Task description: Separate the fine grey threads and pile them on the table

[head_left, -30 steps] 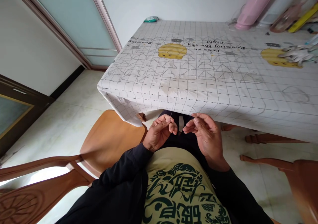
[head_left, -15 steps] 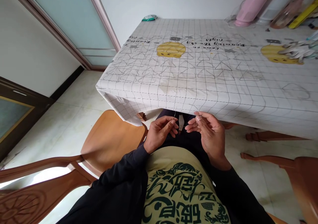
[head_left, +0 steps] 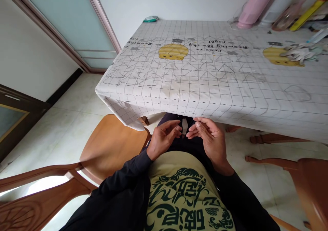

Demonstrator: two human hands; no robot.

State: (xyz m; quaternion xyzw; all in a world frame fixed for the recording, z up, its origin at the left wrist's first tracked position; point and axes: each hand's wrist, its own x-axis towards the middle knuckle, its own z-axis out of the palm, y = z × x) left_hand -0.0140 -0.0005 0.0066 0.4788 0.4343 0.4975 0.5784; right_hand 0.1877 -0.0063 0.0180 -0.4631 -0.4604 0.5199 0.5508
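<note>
Just off the front edge of the table, my left hand (head_left: 164,137) has its fingers bent around a very thin wire that sticks up near the fingertips. My right hand (head_left: 211,139) is close by on the right, thumb and fingers pinched on what looks like the same thin wire. Most of the wire between the hands is too fine to make out. On the checked tablecloth (head_left: 164,96) lie several bent wire shapes (head_left: 206,75) in rows, and a larger loose wire loop (head_left: 298,92) is at the right.
Along the back right stand a pink cylinder (head_left: 256,7), a white cylinder and a yellow tool (head_left: 307,14). Gloves (head_left: 301,53) lie at the right. A green packet (head_left: 150,19) is at the back left corner. Wooden chairs (head_left: 110,145) stand left and right.
The view has shifted slightly to the right. The left hand's thumb and index finger have moved a little apart. The right hand keeps nearly the same pinch.
</note>
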